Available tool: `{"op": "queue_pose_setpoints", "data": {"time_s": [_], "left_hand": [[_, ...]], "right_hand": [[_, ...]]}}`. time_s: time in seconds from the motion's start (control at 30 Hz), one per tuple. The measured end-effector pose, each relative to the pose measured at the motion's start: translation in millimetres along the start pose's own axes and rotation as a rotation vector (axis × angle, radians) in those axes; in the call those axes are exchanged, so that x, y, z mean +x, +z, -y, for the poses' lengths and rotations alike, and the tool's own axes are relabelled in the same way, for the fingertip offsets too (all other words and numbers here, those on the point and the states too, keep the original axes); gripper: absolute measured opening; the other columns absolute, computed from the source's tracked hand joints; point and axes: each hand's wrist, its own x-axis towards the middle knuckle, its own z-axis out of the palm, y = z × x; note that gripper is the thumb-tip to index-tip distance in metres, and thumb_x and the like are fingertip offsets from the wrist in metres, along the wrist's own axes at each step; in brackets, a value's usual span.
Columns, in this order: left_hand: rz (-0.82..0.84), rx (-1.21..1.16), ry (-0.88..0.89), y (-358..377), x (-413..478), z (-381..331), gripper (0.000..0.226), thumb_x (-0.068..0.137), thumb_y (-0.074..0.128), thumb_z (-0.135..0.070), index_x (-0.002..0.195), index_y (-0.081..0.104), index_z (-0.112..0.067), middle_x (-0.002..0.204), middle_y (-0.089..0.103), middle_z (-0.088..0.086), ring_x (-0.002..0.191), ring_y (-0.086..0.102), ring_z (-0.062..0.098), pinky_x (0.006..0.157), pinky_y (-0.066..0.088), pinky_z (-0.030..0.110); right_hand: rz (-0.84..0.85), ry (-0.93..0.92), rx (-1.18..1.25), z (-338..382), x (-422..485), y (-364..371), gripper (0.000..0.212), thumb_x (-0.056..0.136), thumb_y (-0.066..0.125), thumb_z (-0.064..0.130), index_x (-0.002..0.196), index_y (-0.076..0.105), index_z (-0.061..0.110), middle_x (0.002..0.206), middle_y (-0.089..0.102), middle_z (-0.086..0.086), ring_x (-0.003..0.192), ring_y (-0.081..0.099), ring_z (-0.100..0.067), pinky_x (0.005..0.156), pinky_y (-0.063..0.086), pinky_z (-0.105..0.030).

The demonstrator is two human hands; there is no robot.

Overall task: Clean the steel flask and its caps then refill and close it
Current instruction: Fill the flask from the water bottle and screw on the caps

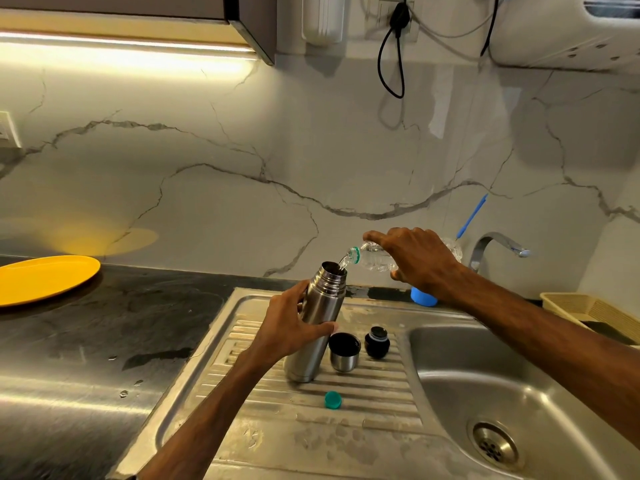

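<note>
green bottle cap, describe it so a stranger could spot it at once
Find the ribbed steel drainboard left of the sink basin. Nearer the camera than the steel flask lies the green bottle cap. It is small, flat and teal; the steel cup and black stopper are taller.

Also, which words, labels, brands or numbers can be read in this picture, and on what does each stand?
No text can be read.
The steel flask, plastic bottle, steel cap, black stopper and green bottle cap show no print or label.
The switch plate on the left wall is too small to tell.
</note>
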Motion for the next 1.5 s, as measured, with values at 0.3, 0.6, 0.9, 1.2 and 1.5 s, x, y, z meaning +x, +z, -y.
{"op": "queue_pose_setpoints", "data": {"time_s": [0.3, 0.6, 0.9, 1.2, 1.5], "left_hand": [[-0.002, -0.005, -0.007, -1.6, -0.7, -3.0, 0.079, 0.07, 0.091, -0.04, 0.137, 0.053, -0.025, 0.13, 0.065, -0.001, 0.11, 0.058, 0.007, 0.094, 0.049, 0.023], [0.009, 0.018, -0.024, 0.2, -0.9, -3.3, 0.081, 0.07, 0.091, -0.041, 0.138, 0.052, -0.024, 0.131, 0.064, 0.001, 0.112, 0.059, 0.011, 0.094, 0.05, 0.024], [0.013, 0.013, -0.022, -0.7, -1.3, -6.6, 0.081, 0.071, 0.091, -0.038, 0.14, 0.051, -0.024, 0.132, 0.063, 0.0, 0.111, 0.056, 0.008, 0.093, 0.047, 0.022], [0.012, 0.005, -0.021, -0.3, -2.1, -7.0, 0.078, 0.071, 0.091, -0.037, 0.137, 0.052, -0.024, 0.13, 0.065, 0.0, 0.108, 0.056, 0.006, 0.09, 0.046, 0.019], [0.008, 0.004, -0.025, -0.2, -3.2, -5.7, 0.075, 0.07, 0.091, -0.038, 0.134, 0.054, -0.025, 0.127, 0.065, -0.002, 0.108, 0.058, 0.008, 0.09, 0.046, 0.019]], "right_hand": [[0.011, 0.013, -0.025, -1.7, 2.1, -4.2, 0.082, 0.091, 0.071, 0.026, 0.156, 0.021, 0.026, 0.126, 0.061, -0.008, 0.106, 0.062, -0.021, 0.089, 0.047, -0.03], [0.013, 0.018, -0.033, -4.3, 0.9, -4.7, 0.082, 0.092, 0.07, 0.024, 0.156, 0.02, 0.026, 0.124, 0.061, -0.009, 0.105, 0.062, -0.022, 0.091, 0.047, -0.031], [-0.001, 0.014, -0.048, -6.6, 1.8, -2.0, 0.081, 0.092, 0.069, 0.023, 0.156, 0.02, 0.027, 0.124, 0.061, -0.008, 0.105, 0.062, -0.021, 0.09, 0.047, -0.03], [-0.013, 0.01, -0.058, -6.6, 0.6, -4.0, 0.079, 0.092, 0.069, 0.022, 0.155, 0.022, 0.027, 0.125, 0.061, -0.008, 0.105, 0.062, -0.02, 0.09, 0.048, -0.03], [-0.015, 0.005, -0.065, -5.7, 1.7, -2.1, 0.079, 0.093, 0.068, 0.022, 0.156, 0.021, 0.026, 0.126, 0.061, -0.008, 0.107, 0.062, -0.021, 0.091, 0.048, -0.031]]}}
